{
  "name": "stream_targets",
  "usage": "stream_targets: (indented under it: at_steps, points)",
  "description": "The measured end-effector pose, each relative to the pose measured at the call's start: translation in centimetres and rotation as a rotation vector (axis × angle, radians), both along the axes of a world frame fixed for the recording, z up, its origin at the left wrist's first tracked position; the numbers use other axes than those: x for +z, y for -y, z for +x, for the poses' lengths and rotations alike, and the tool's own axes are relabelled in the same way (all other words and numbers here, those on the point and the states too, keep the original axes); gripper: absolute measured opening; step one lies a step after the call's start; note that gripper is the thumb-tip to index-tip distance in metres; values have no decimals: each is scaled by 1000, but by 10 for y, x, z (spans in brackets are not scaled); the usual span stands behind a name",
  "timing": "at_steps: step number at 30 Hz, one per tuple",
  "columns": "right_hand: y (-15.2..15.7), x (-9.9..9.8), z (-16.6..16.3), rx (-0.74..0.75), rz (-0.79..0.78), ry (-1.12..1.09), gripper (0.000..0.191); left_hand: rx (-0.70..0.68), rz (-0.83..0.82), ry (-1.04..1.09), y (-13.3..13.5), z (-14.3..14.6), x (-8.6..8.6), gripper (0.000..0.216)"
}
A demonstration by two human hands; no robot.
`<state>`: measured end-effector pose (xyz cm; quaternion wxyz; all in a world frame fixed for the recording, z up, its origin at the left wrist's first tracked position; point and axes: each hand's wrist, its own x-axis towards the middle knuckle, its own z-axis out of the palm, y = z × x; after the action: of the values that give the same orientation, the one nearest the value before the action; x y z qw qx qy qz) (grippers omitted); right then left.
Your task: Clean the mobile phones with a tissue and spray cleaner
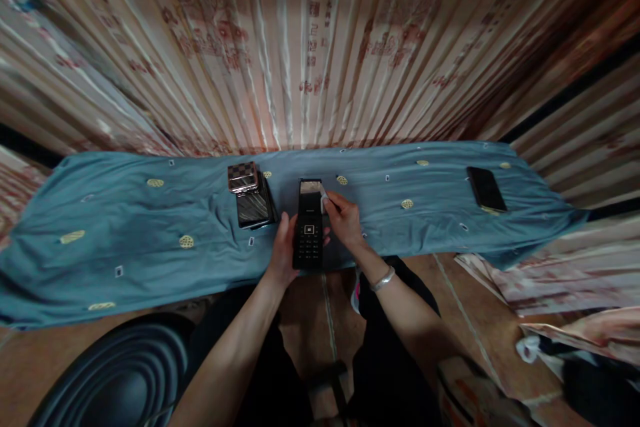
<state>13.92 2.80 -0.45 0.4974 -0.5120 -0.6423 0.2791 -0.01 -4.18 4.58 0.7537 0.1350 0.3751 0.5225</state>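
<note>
Over the front edge of the cloth-covered table, my left hand [285, 247] grips an unfolded black flip phone [309, 240], its keypad facing up and its screen half pointing away from me. My right hand [344, 217] is at the right edge of the phone's screen half. Its thumb and fingers pinch a small whitish piece [323, 199], perhaps tissue or cloth; its exact kind is too small to tell. To the left of the phone lies a dark, shiny flat stack [254, 208], with a checkered brown case [243, 177] resting on its far end.
A black smartphone [487, 189] lies near the right end of the blue patterned tablecloth [150, 213]. Pleated curtains [290, 47] hang behind the table. At the lower left stands a dark round ribbed object [120, 373] on the tiled floor [310, 320].
</note>
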Motion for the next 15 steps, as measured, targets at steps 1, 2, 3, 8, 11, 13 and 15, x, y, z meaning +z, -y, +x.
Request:
stream_targets:
  at_steps: [1, 2, 3, 8, 11, 13, 15]
  points:
    - [-3, 1, 1, -10, -19, -22, 33, -3, -12, -2, 1, 1, 1, 50]
    - [-6, 2, 2, -21, -36, -40, 34, -6, -22, -7, 1, 2, 1, 49]
    - [-10, 2, 3, -36, -51, -55, 36, -10, -28, -14, 2, 3, 2, 48]
    - [-25, -1, 10, -92, -72, -77, 44, -41, 10, -75, 5, 5, -3, 45]
    - [-30, -4, 11, -110, -3, 12, 41, -61, 52, -108, 6, 3, -9, 53]
    - [-31, -5, 12, -123, 68, 109, 38, -65, 72, -133, 6, 2, -14, 60]
    - [-30, -4, 11, -116, 144, 194, 37, -56, 78, -158, 5, 2, -17, 63]
